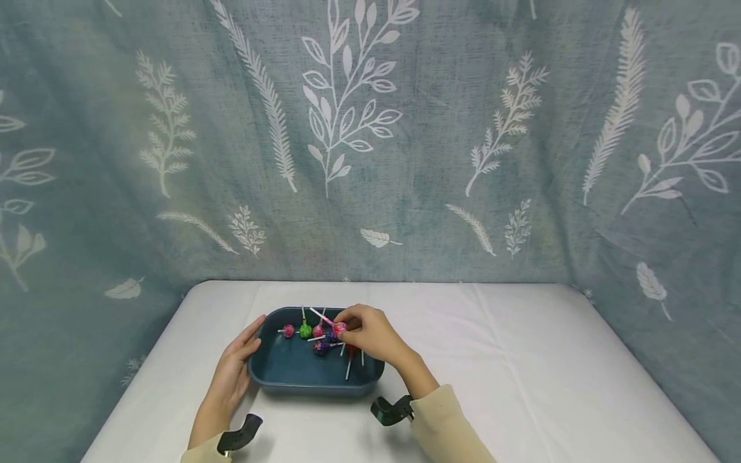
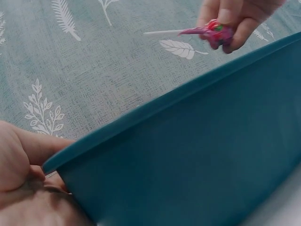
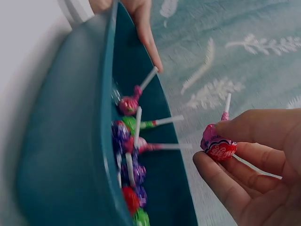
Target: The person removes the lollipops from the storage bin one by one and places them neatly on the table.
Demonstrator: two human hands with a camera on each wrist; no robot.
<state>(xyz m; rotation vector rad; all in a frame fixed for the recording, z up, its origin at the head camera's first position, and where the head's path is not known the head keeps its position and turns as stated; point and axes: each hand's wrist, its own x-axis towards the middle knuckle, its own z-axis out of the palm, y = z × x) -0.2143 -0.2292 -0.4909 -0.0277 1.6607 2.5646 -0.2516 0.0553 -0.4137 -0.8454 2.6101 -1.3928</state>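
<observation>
A pink-and-red wrapped lollipop [image 3: 219, 142] with a white stick is pinched between the thumb and fingers of my right hand [image 1: 373, 335], above the right part of a dark teal bin [image 1: 309, 390]. My left hand [image 1: 231, 372] touches the bin's left end from outside, its fingers stretched along the wall. Inside the bin lie several other wrapped lollipops: a green lollipop [image 1: 305, 330], a pink lollipop [image 1: 287, 331] on the left, a purple lollipop [image 1: 321, 348], and a red lollipop [image 3: 130, 199] beside more. The right hand partly hides the bin's back right corner in the head view.
The bin stands on a table covered with a white cloth [image 1: 492, 360]. A blue-green curtain [image 1: 417, 141] with white leaf patterns hangs behind and beside the table. Each wrist carries a black camera mount, the right mount [image 1: 390, 410] near the bin's front right corner.
</observation>
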